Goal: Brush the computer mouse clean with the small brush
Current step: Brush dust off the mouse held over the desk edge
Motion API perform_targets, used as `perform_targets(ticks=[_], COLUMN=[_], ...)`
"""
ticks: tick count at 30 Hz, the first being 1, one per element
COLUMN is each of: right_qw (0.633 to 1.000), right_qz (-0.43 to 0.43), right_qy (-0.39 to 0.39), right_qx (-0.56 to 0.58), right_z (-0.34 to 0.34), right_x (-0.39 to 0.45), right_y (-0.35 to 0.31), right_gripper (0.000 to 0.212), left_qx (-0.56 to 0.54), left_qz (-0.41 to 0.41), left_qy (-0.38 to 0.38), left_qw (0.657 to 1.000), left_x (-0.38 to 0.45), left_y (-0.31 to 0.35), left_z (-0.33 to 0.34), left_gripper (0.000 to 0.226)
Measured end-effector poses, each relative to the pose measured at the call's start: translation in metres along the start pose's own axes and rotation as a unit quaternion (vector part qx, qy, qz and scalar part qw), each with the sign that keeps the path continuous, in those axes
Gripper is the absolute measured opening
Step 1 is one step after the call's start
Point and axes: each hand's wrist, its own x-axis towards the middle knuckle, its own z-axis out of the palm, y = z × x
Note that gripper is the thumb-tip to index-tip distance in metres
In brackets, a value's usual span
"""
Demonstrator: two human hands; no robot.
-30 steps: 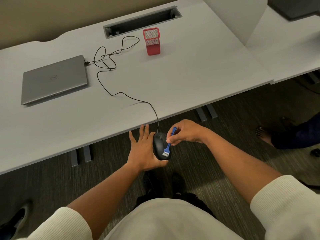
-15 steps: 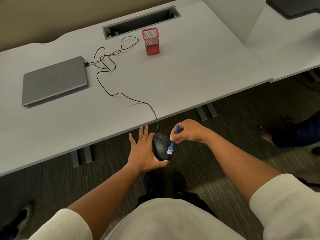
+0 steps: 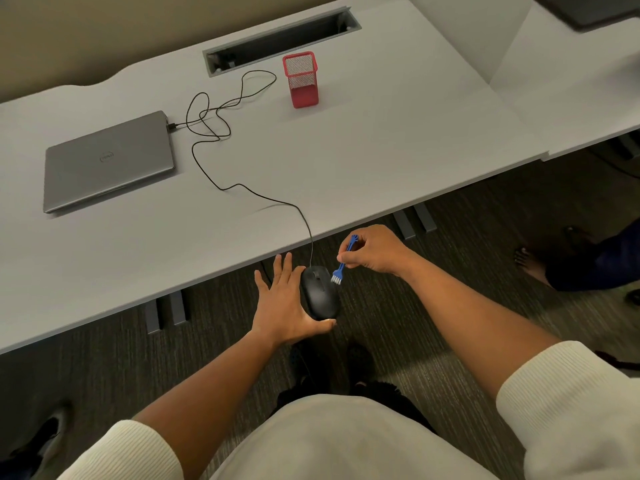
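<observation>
A black wired computer mouse [image 3: 319, 294] is held in the air just off the desk's front edge, lying against the palm of my left hand [image 3: 284, 306], whose fingers are spread and whose thumb hooks under the mouse's rear. My right hand [image 3: 375, 252] pinches a small blue brush [image 3: 343, 260] with white bristles. The bristles sit at the mouse's upper right side, near its front. The mouse's black cable [image 3: 242, 188] runs up over the desk edge.
The cable loops across the white desk [image 3: 363, 161] to a closed grey laptop [image 3: 107, 161]. A red mesh pen cup [image 3: 300, 79] stands near a cable slot [image 3: 280, 39]. Another person's foot [image 3: 530, 263] is on the carpet to the right.
The brush has moved from the rear right side of the mouse up to its front right side. My left hand and the mouse have stayed put.
</observation>
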Motion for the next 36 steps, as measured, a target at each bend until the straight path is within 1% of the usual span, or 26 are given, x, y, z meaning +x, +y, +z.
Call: perform_targets(ticks=[1, 3, 6, 8, 10, 13, 14, 15, 18, 20, 23, 26, 28, 30, 33, 34, 36], right_qw=[1.000, 1.000, 0.994, 0.991, 0.995, 1.000, 0.999, 0.999, 0.993, 0.990, 0.991, 0.986, 0.984, 0.981, 0.977, 0.978, 0.980], right_qz=[-0.003, -0.006, -0.006, 0.000, 0.006, 0.005, 0.002, 0.001, 0.013, 0.024, 0.042, 0.058, 0.062, 0.067, 0.075, 0.076, 0.073], right_qy=[0.014, 0.006, -0.063, -0.094, -0.077, 0.003, 0.015, 0.014, -0.022, -0.031, -0.001, 0.044, 0.052, 0.038, -0.025, -0.032, -0.007], right_qx=[-0.005, 0.021, 0.086, 0.095, 0.068, 0.031, 0.030, 0.040, 0.118, 0.133, 0.124, 0.148, 0.156, 0.176, 0.198, 0.194, 0.186], right_z=[-0.002, -0.006, -0.007, -0.004, 0.000, 0.000, -0.002, -0.003, -0.006, -0.005, -0.003, -0.003, -0.005, -0.008, -0.011, -0.011, -0.010], right_x=[0.001, 0.002, 0.000, -0.001, -0.001, 0.001, 0.002, 0.002, 0.001, 0.002, 0.006, 0.011, 0.012, 0.011, 0.009, 0.009, 0.012], right_y=[0.001, 0.001, -0.003, -0.004, -0.002, 0.001, 0.002, 0.001, -0.001, -0.003, -0.002, 0.002, 0.003, 0.004, 0.002, 0.002, 0.001], right_gripper=[0.006, 0.005, 0.007, 0.008, 0.007, 0.005, 0.004, 0.004, 0.007, 0.010, 0.014, 0.017, 0.017, 0.015, 0.013, 0.014, 0.016], left_qx=[-0.001, -0.006, -0.014, -0.017, -0.014, -0.014, -0.019, -0.024, -0.027, -0.018, -0.019, -0.021, -0.021, -0.020, -0.015, -0.013, -0.013], left_qz=[-0.003, -0.003, 0.001, 0.002, 0.004, 0.006, 0.008, 0.012, 0.032, 0.045, 0.058, 0.067, 0.070, 0.070, 0.070, 0.071, 0.075], left_qy=[0.000, 0.000, 0.005, 0.006, 0.003, 0.000, 0.002, 0.004, 0.014, 0.015, 0.025, 0.031, 0.029, 0.028, 0.027, 0.026, 0.024], left_qw=[1.000, 1.000, 1.000, 1.000, 1.000, 1.000, 1.000, 1.000, 0.999, 0.999, 0.998, 0.997, 0.997, 0.997, 0.997, 0.997, 0.997], left_x=[0.000, 0.000, 0.000, 0.001, 0.001, -0.001, -0.001, -0.002, -0.002, -0.002, -0.001, -0.001, 0.000, 0.000, 0.001, 0.002, 0.003], left_y=[-0.001, -0.001, 0.001, 0.002, 0.003, 0.001, 0.001, 0.000, 0.001, 0.002, 0.003, 0.003, 0.004, 0.004, 0.005, 0.005, 0.006], left_z=[0.000, -0.001, -0.001, -0.001, -0.001, 0.000, 0.001, 0.001, 0.003, 0.003, 0.003, 0.002, 0.001, 0.002, 0.002, 0.002, 0.002], left_gripper=[0.130, 0.129, 0.128, 0.128, 0.128, 0.129, 0.128, 0.128, 0.128, 0.128, 0.126, 0.124, 0.124, 0.124, 0.125, 0.126, 0.126])
